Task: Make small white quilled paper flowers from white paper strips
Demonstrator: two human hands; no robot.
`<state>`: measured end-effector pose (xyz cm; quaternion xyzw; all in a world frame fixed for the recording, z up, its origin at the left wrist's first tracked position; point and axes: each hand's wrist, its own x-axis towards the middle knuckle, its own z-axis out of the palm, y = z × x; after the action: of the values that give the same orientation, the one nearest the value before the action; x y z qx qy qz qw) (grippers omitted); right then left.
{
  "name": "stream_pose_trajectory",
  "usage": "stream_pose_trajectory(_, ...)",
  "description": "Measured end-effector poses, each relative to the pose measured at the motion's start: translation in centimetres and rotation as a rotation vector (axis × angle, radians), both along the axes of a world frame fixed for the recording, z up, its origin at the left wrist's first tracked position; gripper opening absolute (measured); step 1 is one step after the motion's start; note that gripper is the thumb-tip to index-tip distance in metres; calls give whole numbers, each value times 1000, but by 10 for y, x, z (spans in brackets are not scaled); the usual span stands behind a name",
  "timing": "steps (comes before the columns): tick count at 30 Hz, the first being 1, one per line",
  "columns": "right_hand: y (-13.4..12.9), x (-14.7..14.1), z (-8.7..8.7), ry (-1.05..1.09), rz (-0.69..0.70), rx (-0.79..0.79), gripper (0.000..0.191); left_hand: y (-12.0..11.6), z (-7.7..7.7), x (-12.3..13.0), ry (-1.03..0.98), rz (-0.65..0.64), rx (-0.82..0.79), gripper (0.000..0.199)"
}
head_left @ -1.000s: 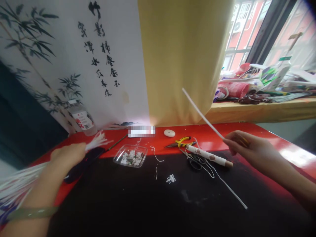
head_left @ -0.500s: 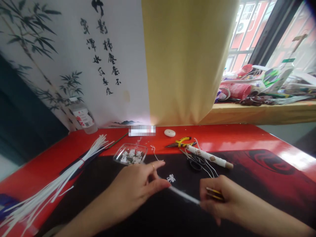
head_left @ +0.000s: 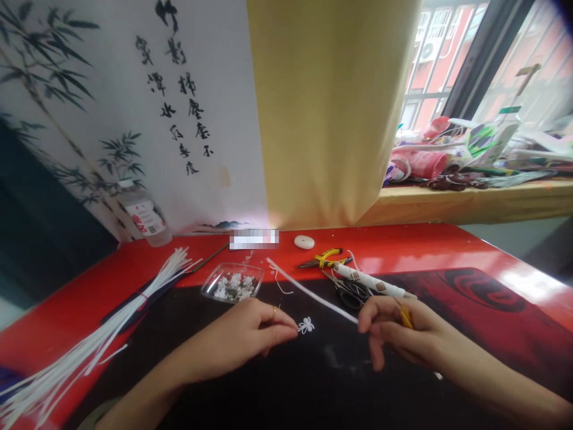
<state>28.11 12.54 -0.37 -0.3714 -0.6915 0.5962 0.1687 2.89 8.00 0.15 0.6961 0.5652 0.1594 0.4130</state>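
Observation:
My right hand [head_left: 398,328] pinches one end of a white pipe cleaner [head_left: 313,294], which slants up and left across the black mat [head_left: 322,388]. A small yellow tool [head_left: 406,316] is tucked in the same hand; its kind is mostly hidden. My left hand [head_left: 259,328] is closed, thumb and fingertips pressed together at the edge of a small white flower-shaped piece [head_left: 307,325] on the mat. Whether anything is between those fingertips I cannot make out. Behind that hand stands a clear box [head_left: 208,286] of small white flowers.
White pipe cleaners lie in a tied bundle [head_left: 134,310] at left. Yellow-handled pliers [head_left: 329,258], black-handled scissors [head_left: 351,295] and a white-wrapped roll [head_left: 371,280] lie at back right. A white oval object [head_left: 304,242] and a bottle [head_left: 147,218] are behind, on the red table [head_left: 430,248].
My left hand has let go of the pipe cleaner and closed beside the white flower piece. My right hand has risen, and the pipe cleaner now points up and left with its far end free.

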Motion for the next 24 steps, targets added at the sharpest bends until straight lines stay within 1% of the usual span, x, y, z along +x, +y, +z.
stream_pose_trajectory(2,2,3,1,66,-95,15,12,6,-12,-1,68,-10,112,28)
stream_pose_trajectory(4,3,5,1,159,-208,41,14,11,-27,0,210,-26,269,25)
stream_pose_trajectory(6,4,7,0,243,-303,53,14,13,-42,5,267,-2,323,25)
stream_pose_trajectory(9,6,8,-2,290,-375,32,13,13,-59,15,245,-14,334,21)
stream_pose_trajectory(11,7,10,-3,302,-385,31,13,13,-65,18,192,-33,332,24)
stream_pose_trajectory(12,7,11,-3,307,-387,36,12,13,-66,19,162,-30,331,30)
stream_pose_trajectory(14,6,12,-1,313,-393,66,12,15,-65,18,103,9,330,43)
stream_pose_trajectory(15,5,13,1,298,-386,87,12,16,-64,17,83,36,335,45)
stream_pose_trajectory(17,0,13,6,234,-315,128,14,16,-60,17,0,92,312,36)
stream_pose_trajectory(19,-8,9,13,167,-157,136,18,15,-53,19,-172,120,198,28)
stream_pose_trajectory(20,-12,6,17,143,-57,117,19,13,-50,20,-281,121,111,29)
stream_pose_trajectory(22,-19,-2,22,77,144,49,22,8,-42,22,-462,77,-60,33)
stream_pose_trajectory(24,-26,-10,24,-45,291,11,27,3,-33,21,-533,-37,-198,32)
